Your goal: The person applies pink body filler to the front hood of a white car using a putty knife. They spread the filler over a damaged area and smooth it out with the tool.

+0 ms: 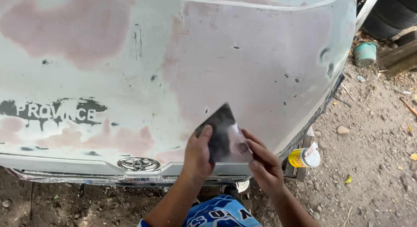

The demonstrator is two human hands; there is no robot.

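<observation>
A large car hood (165, 79) lies in front of me, sanded pale with pink filler patches and small dark chips. My left hand (197, 155) grips the lower left corner of a dark flat spreader plate (219, 131) held over the hood's near edge. My right hand (265, 164) holds the plate's right side, its fingers touching a pale smear of filler (239, 144) on it. Both hands are close together above the hood's front lip.
A yellow can with a rag on top (303, 157) sits on the dirt right of the hood. A teal pot (365, 53) and a tyre (391, 11) stand at the far right. Stones and litter dot the ground (373, 166).
</observation>
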